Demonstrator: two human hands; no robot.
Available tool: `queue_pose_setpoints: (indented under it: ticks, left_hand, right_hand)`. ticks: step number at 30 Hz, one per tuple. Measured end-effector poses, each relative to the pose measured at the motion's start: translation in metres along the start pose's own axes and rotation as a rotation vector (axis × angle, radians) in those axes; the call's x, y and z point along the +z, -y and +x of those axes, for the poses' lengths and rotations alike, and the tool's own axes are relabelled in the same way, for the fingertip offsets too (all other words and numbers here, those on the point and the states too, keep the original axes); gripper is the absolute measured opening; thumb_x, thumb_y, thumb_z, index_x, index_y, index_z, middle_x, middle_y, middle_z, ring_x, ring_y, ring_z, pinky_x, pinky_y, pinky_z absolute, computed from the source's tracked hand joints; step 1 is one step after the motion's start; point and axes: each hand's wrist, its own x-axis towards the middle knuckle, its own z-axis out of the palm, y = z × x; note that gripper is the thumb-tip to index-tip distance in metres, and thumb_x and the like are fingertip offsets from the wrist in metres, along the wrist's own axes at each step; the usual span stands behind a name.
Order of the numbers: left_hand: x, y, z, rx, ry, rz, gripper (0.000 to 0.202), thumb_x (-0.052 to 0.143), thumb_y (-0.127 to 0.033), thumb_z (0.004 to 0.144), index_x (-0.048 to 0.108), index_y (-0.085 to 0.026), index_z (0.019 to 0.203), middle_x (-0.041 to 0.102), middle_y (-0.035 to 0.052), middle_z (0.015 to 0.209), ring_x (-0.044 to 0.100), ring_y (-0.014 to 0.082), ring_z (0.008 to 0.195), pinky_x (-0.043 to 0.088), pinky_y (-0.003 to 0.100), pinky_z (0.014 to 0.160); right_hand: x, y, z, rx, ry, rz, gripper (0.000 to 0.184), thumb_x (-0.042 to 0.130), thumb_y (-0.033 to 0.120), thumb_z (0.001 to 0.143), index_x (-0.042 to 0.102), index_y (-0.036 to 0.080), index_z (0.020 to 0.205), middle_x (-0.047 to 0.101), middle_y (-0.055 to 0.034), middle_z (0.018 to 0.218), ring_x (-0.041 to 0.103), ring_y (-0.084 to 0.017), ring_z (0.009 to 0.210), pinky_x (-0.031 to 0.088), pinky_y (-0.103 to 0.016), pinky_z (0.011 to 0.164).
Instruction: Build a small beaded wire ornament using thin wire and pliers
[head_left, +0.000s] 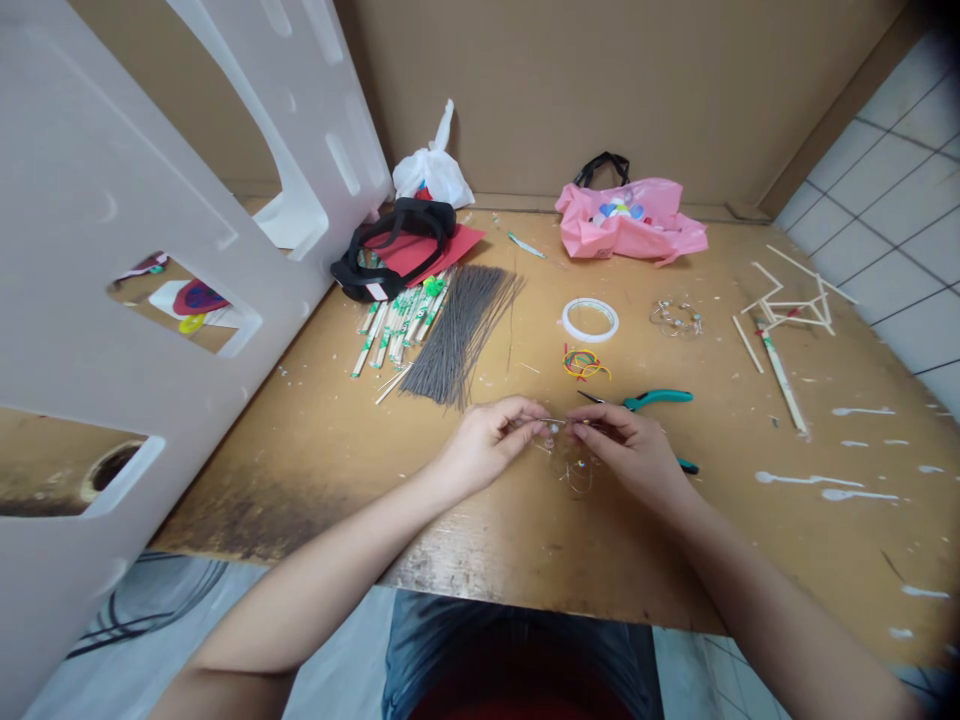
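Observation:
Between my two hands a thin wire with small beads (pixel 554 428) is stretched, just above the near half of the table. My left hand (pixel 504 432) pinches its left end between thumb and fingertips. On the other side my right hand (pixel 624 440) pinches the wire's right end. Below the fingers hang or lie fine looped wires with a few beads (pixel 577 475); whether they join the held piece I cannot tell. Pliers with teal handles (pixel 658 398) lie just behind and partly under my right hand, one handle end showing beside the wrist.
Grey wire stems (pixel 461 335) and wrapped chopsticks (pixel 397 325) lie left, beneath a black headband strap (pixel 397 245). Behind are a white bag (pixel 433 178) and pink bag (pixel 637 220). A tape roll (pixel 591 320), rubber bands (pixel 585 362), beaded wire (pixel 676 316) and stick frame (pixel 795 310) lie around.

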Motion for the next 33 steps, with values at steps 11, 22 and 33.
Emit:
queue_pose_setpoints:
  ticks: [11, 22, 33]
  left_hand:
    - [-0.001, -0.003, 0.001, 0.019, -0.005, 0.006, 0.011, 0.054, -0.022, 0.084, 0.061, -0.014, 0.087, 0.071, 0.0047, 0.078, 0.065, 0.0122, 0.071, 0.05, 0.022, 0.063]
    - [0.004, -0.002, 0.001, 0.022, -0.039, 0.079, 0.009, 0.056, -0.023, 0.081, 0.057, -0.015, 0.08, 0.06, -0.0018, 0.064, 0.054, 0.0077, 0.057, 0.043, 0.018, 0.054]
    - [0.01, 0.005, -0.001, 0.011, -0.026, 0.048, 0.01, 0.048, -0.026, 0.087, 0.047, -0.017, 0.082, 0.055, -0.003, 0.062, 0.053, 0.008, 0.054, 0.043, 0.02, 0.054]
  right_hand:
    - [0.001, 0.003, -0.002, -0.011, 0.018, 0.013, 0.022, 0.06, 0.035, 0.076, 0.068, 0.02, 0.089, 0.07, -0.0034, 0.073, 0.067, -0.019, 0.071, 0.053, -0.034, 0.069]
    - [0.004, 0.001, -0.004, -0.021, 0.05, 0.011, 0.019, 0.06, 0.033, 0.076, 0.066, 0.022, 0.09, 0.072, -0.0041, 0.079, 0.068, -0.02, 0.073, 0.055, -0.035, 0.07]
    - [0.006, 0.002, -0.005, -0.036, 0.054, 0.007, 0.015, 0.06, 0.031, 0.076, 0.062, 0.022, 0.089, 0.072, -0.0046, 0.083, 0.069, -0.02, 0.077, 0.055, -0.035, 0.074]
